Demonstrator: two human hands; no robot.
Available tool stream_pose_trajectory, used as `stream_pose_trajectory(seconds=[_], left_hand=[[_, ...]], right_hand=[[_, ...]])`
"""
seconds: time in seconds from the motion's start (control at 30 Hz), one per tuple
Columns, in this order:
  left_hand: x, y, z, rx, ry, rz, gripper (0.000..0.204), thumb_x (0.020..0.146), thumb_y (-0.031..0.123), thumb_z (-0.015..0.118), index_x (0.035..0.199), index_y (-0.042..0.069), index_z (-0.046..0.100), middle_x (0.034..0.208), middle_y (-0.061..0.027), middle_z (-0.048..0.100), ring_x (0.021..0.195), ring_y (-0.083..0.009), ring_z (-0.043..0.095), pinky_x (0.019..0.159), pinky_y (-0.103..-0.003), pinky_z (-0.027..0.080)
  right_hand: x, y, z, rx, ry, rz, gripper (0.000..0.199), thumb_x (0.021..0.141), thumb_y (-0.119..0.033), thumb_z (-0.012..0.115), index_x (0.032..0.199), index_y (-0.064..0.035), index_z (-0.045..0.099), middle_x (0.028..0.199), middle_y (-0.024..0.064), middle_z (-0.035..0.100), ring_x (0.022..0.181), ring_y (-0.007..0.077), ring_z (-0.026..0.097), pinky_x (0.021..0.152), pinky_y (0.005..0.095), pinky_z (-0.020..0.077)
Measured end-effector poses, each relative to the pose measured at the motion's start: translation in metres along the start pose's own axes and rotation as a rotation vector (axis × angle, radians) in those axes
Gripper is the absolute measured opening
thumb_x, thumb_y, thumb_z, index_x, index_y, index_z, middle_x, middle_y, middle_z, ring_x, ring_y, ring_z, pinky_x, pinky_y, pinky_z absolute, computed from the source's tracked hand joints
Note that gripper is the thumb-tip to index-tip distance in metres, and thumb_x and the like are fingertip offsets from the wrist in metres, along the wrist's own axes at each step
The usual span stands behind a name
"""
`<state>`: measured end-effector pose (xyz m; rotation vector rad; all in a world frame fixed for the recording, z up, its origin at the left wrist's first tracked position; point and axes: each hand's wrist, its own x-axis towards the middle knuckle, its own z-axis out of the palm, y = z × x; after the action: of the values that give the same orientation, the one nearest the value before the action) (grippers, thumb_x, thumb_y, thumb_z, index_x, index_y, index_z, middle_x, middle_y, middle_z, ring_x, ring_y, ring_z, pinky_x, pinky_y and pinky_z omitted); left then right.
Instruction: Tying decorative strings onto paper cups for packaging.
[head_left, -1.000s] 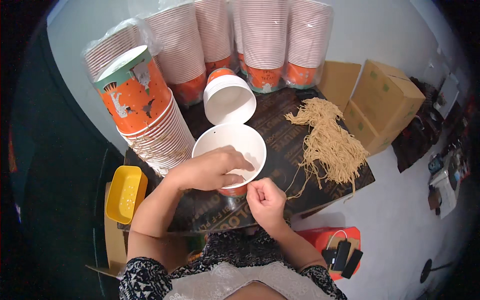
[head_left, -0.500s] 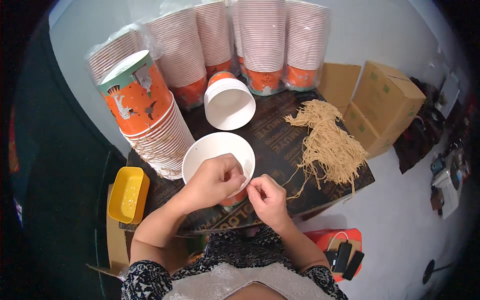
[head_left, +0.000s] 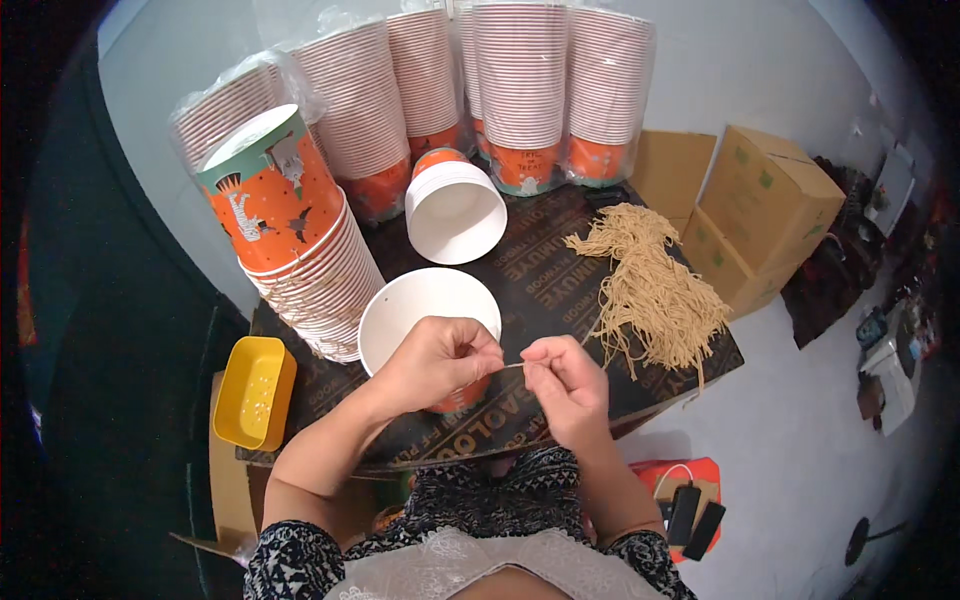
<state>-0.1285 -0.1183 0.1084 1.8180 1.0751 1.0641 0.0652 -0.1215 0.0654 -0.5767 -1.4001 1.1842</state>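
A paper bucket (head_left: 415, 300), white inside and orange below, stands at the table's near side. My left hand (head_left: 440, 362) is closed in a pinch over its near right rim. My right hand (head_left: 570, 388), also pinched, is just to the right, away from the bucket. A short tan cord (head_left: 513, 366) stretches taut between both sets of fingertips. Whether its end passes through the bucket wall is hidden behind my left hand. A bundle of tan cords (head_left: 660, 290) lies on the table to the right.
A tall nested stack of buckets with cords (head_left: 315, 300) leans at the left, near a yellow tray (head_left: 256, 392) holding small white bits. Behind lie a few tipped buckets (head_left: 457, 215) and wrapped stacks (head_left: 518, 90). Cardboard boxes (head_left: 770, 205) stand right of the dark table (head_left: 540, 290).
My right hand has moved right from the bucket's rim, and the cord between my hands now shows stretched. My left hand has shifted slightly right, still pinching.
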Motion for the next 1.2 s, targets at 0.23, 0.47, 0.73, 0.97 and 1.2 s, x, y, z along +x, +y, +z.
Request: stream_pose_trajectory(seconds=[0.23,0.47,0.73,0.97,1.2], left_hand=[[0.000,0.008,-0.002,-0.048,-0.086,-0.168,0.009,0.088,0.006,0.068,0.088,-0.002,0.063,0.064,-0.0019,0.059,0.051,-0.0064,0.052,0.042,-0.024,0.039],[0.004,0.008,-0.006,-0.004,-0.043,-0.124,0.006,0.089,0.004,0.066,0.086,0.000,0.064,0.071,-0.0003,0.061,0.062,-0.0044,0.054,0.052,-0.022,0.042],[0.006,0.009,-0.010,-0.162,-0.129,-0.277,0.007,0.091,0.005,0.067,0.091,-0.001,0.063,0.079,-0.0021,0.063,0.068,-0.0077,0.056,0.061,-0.023,0.045],[0.008,0.009,-0.009,-0.169,-0.141,-0.270,0.007,0.090,0.003,0.067,0.091,-0.002,0.063,0.078,-0.0027,0.063,0.068,-0.0083,0.056,0.061,-0.023,0.046],[0.010,0.010,-0.007,-0.255,-0.156,-0.255,0.005,0.091,0.000,0.063,0.089,-0.001,0.058,0.080,-0.0037,0.062,0.068,-0.0075,0.056,0.060,-0.023,0.045]], right_hand=[[0.035,-0.028,-0.011,-0.182,-0.391,-0.277,0.014,0.076,0.009,0.055,0.085,-0.0006,0.060,0.092,0.0098,0.059,0.080,0.0179,0.058,0.071,0.0287,0.0455],[0.038,-0.007,-0.004,-0.680,-0.140,-0.495,0.012,0.076,0.006,0.062,0.086,0.0000,0.060,0.094,0.0135,0.059,0.091,0.0293,0.060,0.080,0.0360,0.0485],[0.031,0.000,0.000,-0.478,-0.161,-0.337,0.019,0.075,0.005,0.067,0.092,0.0004,0.060,0.098,0.0137,0.059,0.094,0.0298,0.060,0.082,0.0365,0.0491],[0.030,0.004,0.003,-0.459,-0.107,-0.339,0.017,0.075,0.006,0.067,0.087,-0.0010,0.058,0.095,0.0119,0.059,0.088,0.0280,0.062,0.077,0.0349,0.0497],[0.029,0.008,0.005,-0.470,-0.066,-0.361,0.017,0.075,0.009,0.065,0.086,-0.0010,0.055,0.093,0.0127,0.058,0.085,0.0285,0.061,0.074,0.0355,0.0501]])
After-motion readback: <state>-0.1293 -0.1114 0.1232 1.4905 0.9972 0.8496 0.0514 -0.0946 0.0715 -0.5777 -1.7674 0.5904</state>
